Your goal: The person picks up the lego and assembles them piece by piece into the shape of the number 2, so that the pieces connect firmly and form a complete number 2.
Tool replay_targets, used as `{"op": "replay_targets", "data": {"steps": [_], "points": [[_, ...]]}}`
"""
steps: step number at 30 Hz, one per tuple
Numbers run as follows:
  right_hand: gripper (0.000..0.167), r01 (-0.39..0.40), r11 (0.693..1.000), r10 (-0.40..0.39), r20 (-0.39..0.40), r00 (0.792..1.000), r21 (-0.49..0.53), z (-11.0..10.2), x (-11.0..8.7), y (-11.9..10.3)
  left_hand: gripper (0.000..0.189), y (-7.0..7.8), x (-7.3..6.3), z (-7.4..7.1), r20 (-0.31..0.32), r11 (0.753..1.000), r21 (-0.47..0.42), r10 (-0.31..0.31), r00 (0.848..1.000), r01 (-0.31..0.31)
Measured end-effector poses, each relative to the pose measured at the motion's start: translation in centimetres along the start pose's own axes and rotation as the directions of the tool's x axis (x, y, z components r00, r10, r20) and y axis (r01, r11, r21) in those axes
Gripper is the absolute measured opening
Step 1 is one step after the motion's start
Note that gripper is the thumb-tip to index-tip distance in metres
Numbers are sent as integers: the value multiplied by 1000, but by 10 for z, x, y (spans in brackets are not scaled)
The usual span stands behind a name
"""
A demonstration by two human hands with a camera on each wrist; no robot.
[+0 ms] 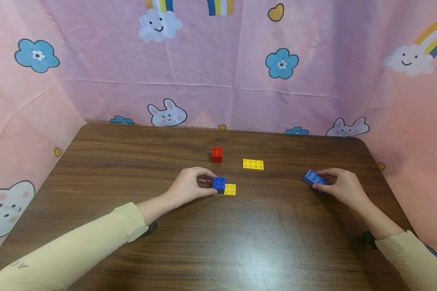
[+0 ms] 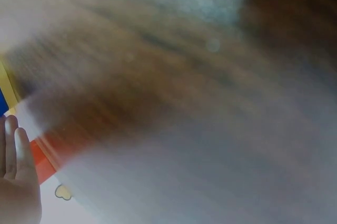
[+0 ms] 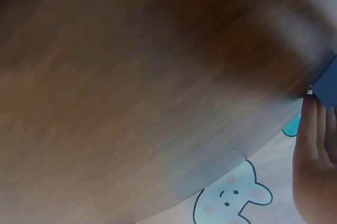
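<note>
My left hand (image 1: 189,186) pinches a small dark blue building brick (image 1: 219,185) between thumb and fingers. This brick sits at the left end of a yellow brick (image 1: 230,189), whose right-hand studs show beside it. Over on the right, my right hand (image 1: 344,186) holds a longer, lighter blue brick (image 1: 314,178) by its right side, turned at an angle. Only edges of these bricks show in the wrist views: a blue corner (image 3: 327,84) by the right fingers, and a yellow strip (image 2: 7,84) near the left fingertips.
A red square brick (image 1: 217,155) stands behind the left hand. To its right lies a flat yellow brick (image 1: 253,164). The brown wooden table (image 1: 218,250) ends at a pink patterned cloth (image 1: 211,60) behind and at both sides.
</note>
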State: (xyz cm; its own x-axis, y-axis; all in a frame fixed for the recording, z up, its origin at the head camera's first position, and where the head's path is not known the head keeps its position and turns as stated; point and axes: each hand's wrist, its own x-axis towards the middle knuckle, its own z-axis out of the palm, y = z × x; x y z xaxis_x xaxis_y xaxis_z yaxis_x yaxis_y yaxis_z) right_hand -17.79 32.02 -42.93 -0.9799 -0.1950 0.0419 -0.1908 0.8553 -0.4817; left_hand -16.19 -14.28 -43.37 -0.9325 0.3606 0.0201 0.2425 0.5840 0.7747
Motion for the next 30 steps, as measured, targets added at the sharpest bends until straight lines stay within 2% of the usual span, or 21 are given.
{"op": "replay_targets", "data": {"steps": [11,20,30], "points": [[44,-37,999,36,22,999,17,-3,3,0,38,0,1,1,-5,1000,7,5,1000,-5],[41,-8,999,8,14,1000,41,-4,9,-13,36,0,1,0,-21,1000,-1,20,1000,-20],[37,61,992,-61,-4,998,108,-2,24,-39,34,-2,1,2,-27,1000,-5,10,1000,-10]]}}
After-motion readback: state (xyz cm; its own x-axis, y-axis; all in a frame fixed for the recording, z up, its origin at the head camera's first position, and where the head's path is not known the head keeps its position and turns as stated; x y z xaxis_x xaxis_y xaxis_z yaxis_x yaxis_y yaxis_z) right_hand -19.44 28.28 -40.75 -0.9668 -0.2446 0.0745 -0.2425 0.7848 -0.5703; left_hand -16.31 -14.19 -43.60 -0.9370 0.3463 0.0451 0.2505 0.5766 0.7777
